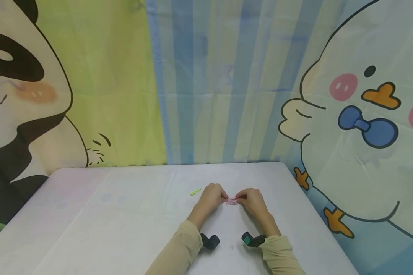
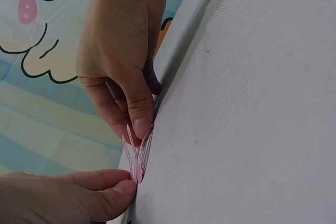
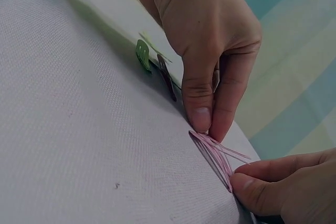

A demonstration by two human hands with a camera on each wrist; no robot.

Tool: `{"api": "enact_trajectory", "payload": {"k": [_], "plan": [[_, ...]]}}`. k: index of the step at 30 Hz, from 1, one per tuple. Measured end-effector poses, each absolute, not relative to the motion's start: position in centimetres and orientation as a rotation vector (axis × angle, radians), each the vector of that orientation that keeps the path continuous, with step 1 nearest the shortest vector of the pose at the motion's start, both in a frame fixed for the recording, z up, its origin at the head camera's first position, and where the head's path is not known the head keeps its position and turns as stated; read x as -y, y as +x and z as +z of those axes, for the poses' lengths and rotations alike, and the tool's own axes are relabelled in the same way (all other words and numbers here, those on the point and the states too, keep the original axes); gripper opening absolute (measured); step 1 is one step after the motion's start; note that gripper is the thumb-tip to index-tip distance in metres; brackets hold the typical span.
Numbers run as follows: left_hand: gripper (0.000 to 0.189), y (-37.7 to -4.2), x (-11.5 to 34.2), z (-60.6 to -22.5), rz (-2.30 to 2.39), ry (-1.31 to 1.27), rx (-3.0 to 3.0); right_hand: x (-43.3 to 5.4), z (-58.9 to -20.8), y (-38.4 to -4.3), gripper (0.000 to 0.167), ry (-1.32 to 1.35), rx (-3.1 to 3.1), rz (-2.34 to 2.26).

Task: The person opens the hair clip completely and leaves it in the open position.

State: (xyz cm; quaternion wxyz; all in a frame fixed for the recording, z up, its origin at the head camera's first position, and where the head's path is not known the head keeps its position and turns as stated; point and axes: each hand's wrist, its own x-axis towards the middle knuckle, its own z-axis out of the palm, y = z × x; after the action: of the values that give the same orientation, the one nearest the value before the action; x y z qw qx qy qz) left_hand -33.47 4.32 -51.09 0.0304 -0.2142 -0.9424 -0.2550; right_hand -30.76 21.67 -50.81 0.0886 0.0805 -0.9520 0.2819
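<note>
Both hands meet over a pink hair clip (image 1: 231,202) close to the white tabletop, its thin strips spread apart in the wrist views. My left hand (image 1: 211,198) pinches its left end between thumb and fingertips. On the opposite end, my right hand (image 1: 252,200) pinches with thumb and index finger. Seen from the left wrist, the pink strips (image 2: 139,166) fan out between the two hands. The right wrist view shows the looped pink strips (image 3: 215,156) too, some sticking out past the fingertips.
A green hair clip (image 1: 195,191) lies on the table (image 1: 124,221) just beyond the left hand. A dark narrow piece (image 3: 167,77) shows beside it in the right wrist view. Behind the table's far edge hangs a cartoon-printed curtain (image 1: 210,95).
</note>
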Motion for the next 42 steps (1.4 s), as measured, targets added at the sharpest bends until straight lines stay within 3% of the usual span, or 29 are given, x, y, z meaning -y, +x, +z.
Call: {"api": "enact_trajectory", "payload": {"k": [12, 26, 35, 42], "plan": [[0.011, -33.2, -3.3, -50.2, -0.820, -0.540, 2.902, -22.2, -50.7, -30.7, 0.009, 0.206, 2.858, 0.833], [0.013, -32.4, 2.4, -48.4, -1.046, -0.350, 2.828, -22.0, -49.0, -30.0, 0.012, 0.038, 2.794, 0.856], [0.017, -31.3, 3.8, -49.2, -1.083, -0.514, 2.942, -18.5, -47.4, -28.5, 0.016, 0.083, 2.728, 0.830], [0.020, -31.0, 4.3, -49.8, -1.011, -0.640, 2.898, -15.7, -48.4, -27.1, 0.018, 0.240, 2.779, 0.730]]}}
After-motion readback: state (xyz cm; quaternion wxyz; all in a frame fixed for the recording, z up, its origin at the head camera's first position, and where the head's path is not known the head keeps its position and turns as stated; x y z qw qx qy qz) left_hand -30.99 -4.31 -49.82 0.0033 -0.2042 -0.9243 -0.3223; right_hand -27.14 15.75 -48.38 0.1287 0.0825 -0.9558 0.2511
